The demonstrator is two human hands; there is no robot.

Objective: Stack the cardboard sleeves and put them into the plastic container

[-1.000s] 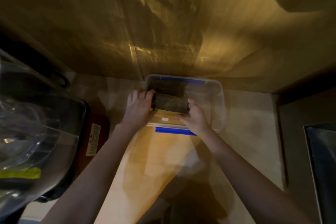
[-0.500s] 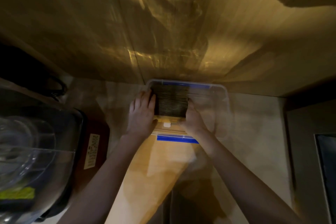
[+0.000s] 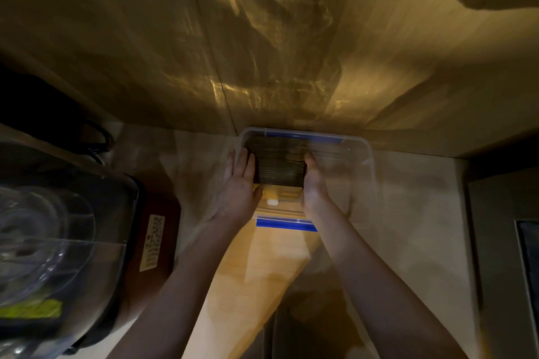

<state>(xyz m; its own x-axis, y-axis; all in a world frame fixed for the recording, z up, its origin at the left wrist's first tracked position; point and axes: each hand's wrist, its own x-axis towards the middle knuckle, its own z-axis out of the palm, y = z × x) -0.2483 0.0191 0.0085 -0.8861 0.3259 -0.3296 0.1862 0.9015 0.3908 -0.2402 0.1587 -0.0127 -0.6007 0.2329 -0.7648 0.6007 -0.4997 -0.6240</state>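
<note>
A clear plastic container point(image 3: 368, 154) with blue clips stands against the wooden back wall. Inside its left half sits a dark stack of cardboard sleeves point(image 3: 280, 163), seen edge-on. My left hand point(image 3: 239, 183) presses flat against the stack's left side, fingers pointing away from me. My right hand point(image 3: 315, 181) presses against the stack's right side. The stack is squeezed between both palms, low in the container. The container's right half looks bare.
A large dark appliance with a glass lid point(image 3: 52, 236) fills the left. A dark red box with a white label point(image 3: 154, 242) lies beside it. A wooden board point(image 3: 262, 265) lies under my arms. A dark panel point(image 3: 525, 271) stands at the right edge.
Both hands have pushed the stack of sleeves farther away from me and lower into the container. The left hand's fingers have straightened along the stack's side.
</note>
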